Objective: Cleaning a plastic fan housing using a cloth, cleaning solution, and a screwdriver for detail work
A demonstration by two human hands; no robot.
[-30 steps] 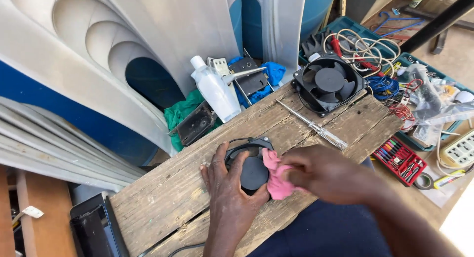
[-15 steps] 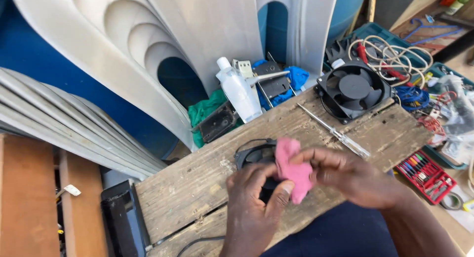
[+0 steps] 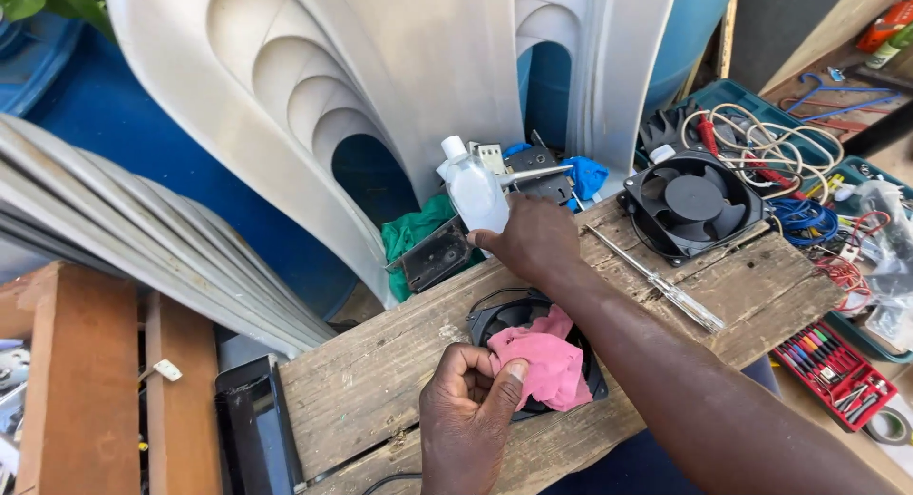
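My right hand [image 3: 534, 236] wraps the base of the white plastic bottle [image 3: 473, 189] at the plank's [image 3: 380, 381] far edge; its long axis leans, cap pointing up and to the left. My left hand [image 3: 468, 409] pinches the pink cloth [image 3: 544, 362], which lies over the near black fan [image 3: 504, 316].

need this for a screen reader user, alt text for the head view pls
The right hand grips a white plastic bottle while the left hand pinches a pink cloth lying on a black square fan on a worn wooden plank.
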